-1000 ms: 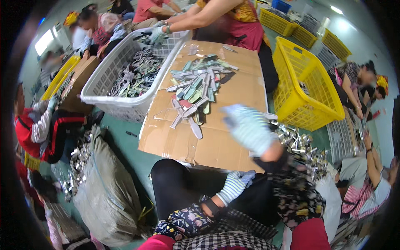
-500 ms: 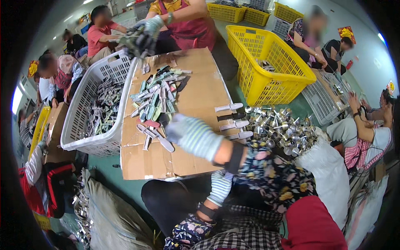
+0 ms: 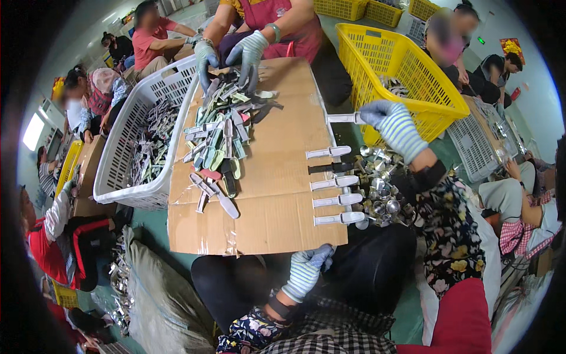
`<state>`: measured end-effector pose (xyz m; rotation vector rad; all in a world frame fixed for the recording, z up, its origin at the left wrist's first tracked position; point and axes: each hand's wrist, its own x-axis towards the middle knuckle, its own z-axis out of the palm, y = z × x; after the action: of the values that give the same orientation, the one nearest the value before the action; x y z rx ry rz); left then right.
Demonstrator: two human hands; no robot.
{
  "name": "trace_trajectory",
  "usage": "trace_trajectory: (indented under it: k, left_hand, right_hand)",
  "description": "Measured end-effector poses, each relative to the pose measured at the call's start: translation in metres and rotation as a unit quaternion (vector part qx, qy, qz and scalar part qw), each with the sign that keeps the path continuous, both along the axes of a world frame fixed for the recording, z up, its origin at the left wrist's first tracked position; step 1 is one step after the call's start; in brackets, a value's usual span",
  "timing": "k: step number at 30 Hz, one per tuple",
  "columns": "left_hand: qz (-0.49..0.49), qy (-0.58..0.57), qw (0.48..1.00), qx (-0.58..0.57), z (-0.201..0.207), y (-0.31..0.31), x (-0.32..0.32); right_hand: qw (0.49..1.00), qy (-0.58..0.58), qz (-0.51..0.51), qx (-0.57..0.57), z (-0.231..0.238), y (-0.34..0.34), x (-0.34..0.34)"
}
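My right hand (image 3: 388,127), in a striped glove with grey fingers, pinches one end of a grey plastic handle (image 3: 344,118) at the right edge of the cardboard (image 3: 277,212). Nearer me, several similar handles lie in a row along that edge, a black handle (image 3: 330,167) among the pale ones. My left hand (image 3: 309,268) is closed just below the cardboard's front edge; whatever its fingers hold, if anything, is hidden. Left of centre lies a loose heap of plastic handles (image 3: 227,135) in grey, green and black. A co-worker's gloved hands (image 3: 233,56) touch its far end.
A white crate (image 3: 132,197) full of handles stands left of the cardboard. To the right are a yellow crate (image 3: 407,106) and a pile of shiny metal parts (image 3: 383,194). A sack (image 3: 165,295) stands at lower left. Other people sit around.
My right hand has moved from the heap to the right edge and now holds a handle. More handles show in the row. The co-worker's bunch of handles has come down onto the heap.
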<state>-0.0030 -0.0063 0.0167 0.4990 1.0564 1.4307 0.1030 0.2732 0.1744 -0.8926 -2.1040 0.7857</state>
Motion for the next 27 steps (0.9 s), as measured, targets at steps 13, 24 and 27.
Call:
trace_trajectory:
  k: [13,24,27]
  left_hand:
    - [-0.018,0.037,0.998,-0.039,-0.004,-0.003,-0.007]
    - [-0.013,0.018,0.999,-0.034,-0.005,-0.002,-0.007]
    - [-0.021,0.046,0.998,-0.041,-0.004,-0.002,-0.008]
  right_hand:
    - [0.964,-0.011,-0.011,-0.265,-0.105,0.051,-0.045]
    - [0.958,-0.014,-0.010,-0.285,-0.113,0.055,-0.049]
    - [0.960,-0.015,-0.006,-0.278,-0.111,0.054,-0.048]
